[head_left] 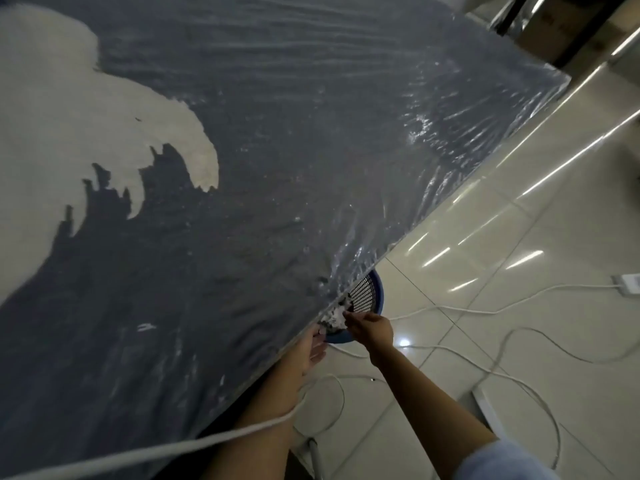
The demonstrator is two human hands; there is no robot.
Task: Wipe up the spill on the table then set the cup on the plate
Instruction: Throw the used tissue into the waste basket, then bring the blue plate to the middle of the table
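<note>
The table (242, 168) carries a dark blue cloth with a cream wave pattern under clear plastic film. Below its right edge stands a blue mesh waste basket (367, 296) on the floor. My right hand (370, 329) reaches over the basket, its fingers pinched on a crumpled white tissue (337, 318). My left hand (313, 344) hangs beside it just under the table edge, fingers loosely apart, partly hidden by the edge. No cup or plate is in view.
Glossy tiled floor (519, 237) lies to the right, crossed by white cables (485, 344) and a power strip (628, 284). A white cord (173, 448) runs across my left forearm. Cardboard boxes (561, 26) stand at the top right.
</note>
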